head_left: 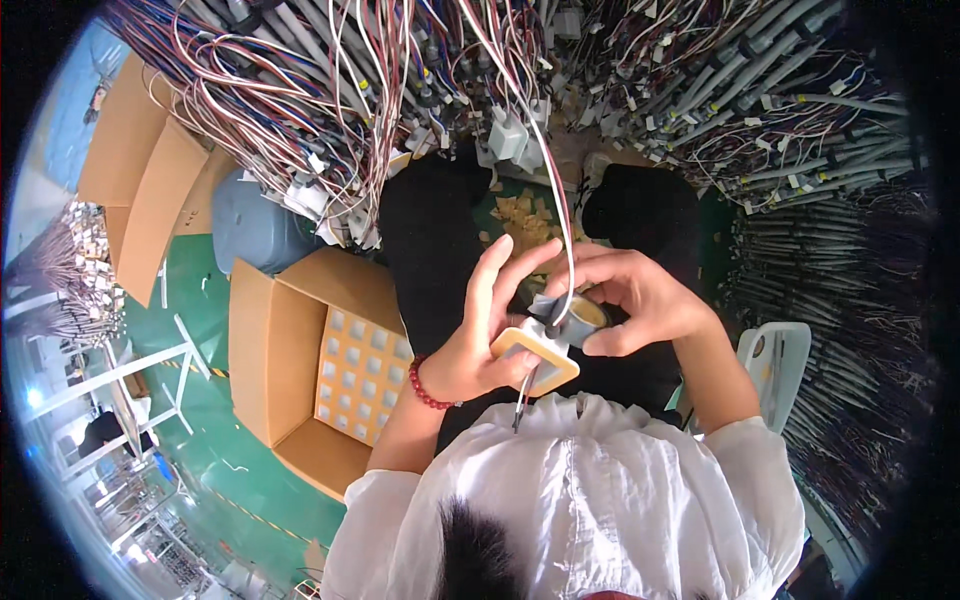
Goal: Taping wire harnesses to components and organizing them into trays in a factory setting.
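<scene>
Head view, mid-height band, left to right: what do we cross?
Open cardboard box with a grid tray inside → left hand on a tan-rimmed flat part → tape roll → right hand → white chair → bundled cables.

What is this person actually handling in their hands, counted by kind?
Flat tan-rimmed square part: 1
Roll of tape: 1
Red-and-white wire lead: 1
Total: 3, held between left hand and right hand.

open cardboard box (262,345), hanging wire harnesses (300,90)
</scene>
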A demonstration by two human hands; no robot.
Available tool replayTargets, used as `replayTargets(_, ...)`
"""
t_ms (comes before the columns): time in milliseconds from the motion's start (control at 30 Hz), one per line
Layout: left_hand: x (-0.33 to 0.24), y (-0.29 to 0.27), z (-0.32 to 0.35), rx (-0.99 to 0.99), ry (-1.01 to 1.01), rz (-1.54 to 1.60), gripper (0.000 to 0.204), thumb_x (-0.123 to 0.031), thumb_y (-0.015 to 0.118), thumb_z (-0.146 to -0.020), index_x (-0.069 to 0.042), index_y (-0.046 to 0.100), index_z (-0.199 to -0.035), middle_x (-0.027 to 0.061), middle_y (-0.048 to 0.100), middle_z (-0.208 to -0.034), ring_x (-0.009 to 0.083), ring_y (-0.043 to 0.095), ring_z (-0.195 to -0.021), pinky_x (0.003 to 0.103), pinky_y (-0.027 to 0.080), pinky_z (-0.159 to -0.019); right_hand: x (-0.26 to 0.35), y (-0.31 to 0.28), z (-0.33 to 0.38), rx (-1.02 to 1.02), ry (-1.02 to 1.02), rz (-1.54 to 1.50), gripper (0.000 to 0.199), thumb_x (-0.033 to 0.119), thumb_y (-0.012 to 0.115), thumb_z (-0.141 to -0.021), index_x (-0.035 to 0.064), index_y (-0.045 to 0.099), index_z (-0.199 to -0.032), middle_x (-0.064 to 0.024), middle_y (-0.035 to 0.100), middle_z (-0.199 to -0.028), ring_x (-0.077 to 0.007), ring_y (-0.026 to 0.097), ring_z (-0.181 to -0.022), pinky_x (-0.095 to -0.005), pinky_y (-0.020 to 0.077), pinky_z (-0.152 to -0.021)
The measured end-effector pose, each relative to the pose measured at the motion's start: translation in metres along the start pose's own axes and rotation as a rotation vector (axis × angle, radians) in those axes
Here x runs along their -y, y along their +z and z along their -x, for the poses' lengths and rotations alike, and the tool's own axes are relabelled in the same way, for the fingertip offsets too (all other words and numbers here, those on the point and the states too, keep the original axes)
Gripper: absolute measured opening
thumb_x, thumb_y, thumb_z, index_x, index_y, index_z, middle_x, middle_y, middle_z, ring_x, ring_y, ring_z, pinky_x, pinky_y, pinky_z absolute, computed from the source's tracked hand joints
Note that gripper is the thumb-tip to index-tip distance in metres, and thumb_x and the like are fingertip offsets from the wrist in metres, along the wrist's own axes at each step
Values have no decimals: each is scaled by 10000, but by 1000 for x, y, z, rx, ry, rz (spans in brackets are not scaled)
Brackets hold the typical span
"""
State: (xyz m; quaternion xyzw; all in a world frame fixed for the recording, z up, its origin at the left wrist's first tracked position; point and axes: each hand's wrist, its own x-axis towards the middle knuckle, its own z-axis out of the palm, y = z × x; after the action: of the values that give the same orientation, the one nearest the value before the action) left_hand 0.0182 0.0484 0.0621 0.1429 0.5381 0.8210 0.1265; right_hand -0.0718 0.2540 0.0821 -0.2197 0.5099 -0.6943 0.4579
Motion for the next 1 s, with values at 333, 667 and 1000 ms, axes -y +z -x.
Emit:
replayTargets(333, -8, -8, -3, 49, -111, 188, 976, -160, 639, -813, -154, -84, -1468, 206, 150, -1499, 215, 495, -1148, 293, 458, -888, 16, -1, -4, 156, -138, 382, 483, 107, 785, -552, 22, 657, -1010, -85, 533, -1051, -214, 501, -984, -331, 413, -894)
replayTargets(667, -2, -13, -11, 137, -127, 291, 965, -142, 697, -791, -113, 15, -1473, 189, 131, -1522, 226, 322, -1327, 332, 320, -1040, -7, 7, 5, 251, 122, -226, 635, 37, 736, -593, 17, 528, -1193, -49, 499, -1138, -219, 448, -1131, -358, 309, -1041)
replayTargets(1000, 7, -22, -7, 59, 9, 6, 668, -27, 712, -755, -90, 354, -1315, 231, 120, -1512, 233, 355, -1306, 309, 440, -911, -2, 9, -3, 185, 63, -227, 650, -75, 593, -620, 43, 435, -1240, -63, 441, -1198, -187, 419, -1140, -322, 314, -1010)
